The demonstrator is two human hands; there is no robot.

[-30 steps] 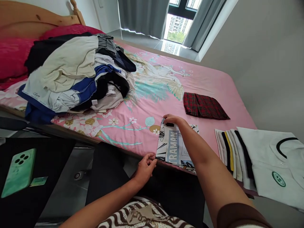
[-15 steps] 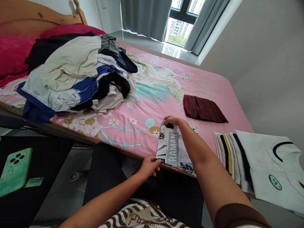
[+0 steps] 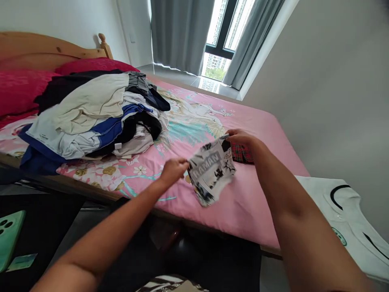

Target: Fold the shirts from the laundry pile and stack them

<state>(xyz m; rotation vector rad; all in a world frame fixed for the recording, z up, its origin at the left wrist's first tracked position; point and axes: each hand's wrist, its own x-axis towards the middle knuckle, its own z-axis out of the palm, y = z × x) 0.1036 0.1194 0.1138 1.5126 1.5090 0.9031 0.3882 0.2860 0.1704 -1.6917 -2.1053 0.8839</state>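
Between my hands hangs a white, grey and black printed garment [image 3: 212,170] with block letters across it, folded into a small piece and slightly blurred. My left hand [image 3: 174,172] pinches its left corner. The upper right corner is gripped by my right hand [image 3: 241,138]. The garment is held above the pink bedsheet [image 3: 252,202], with its lower edge hanging loose. Behind my right hand and forearm lies a folded red plaid cloth [image 3: 242,155], partly hidden.
A large heap of clothes [image 3: 88,109] covers the bed's left side by red pillows [image 3: 21,91]. At the right edge is a folded white shirt [image 3: 334,202]. A green phone [image 3: 11,235] and a card [image 3: 22,262] lie on a black surface at lower left.
Both hands have lifted the printed garment off the bed's front edge, moving it up and away from me and tilting it. The camera view has shifted slightly.
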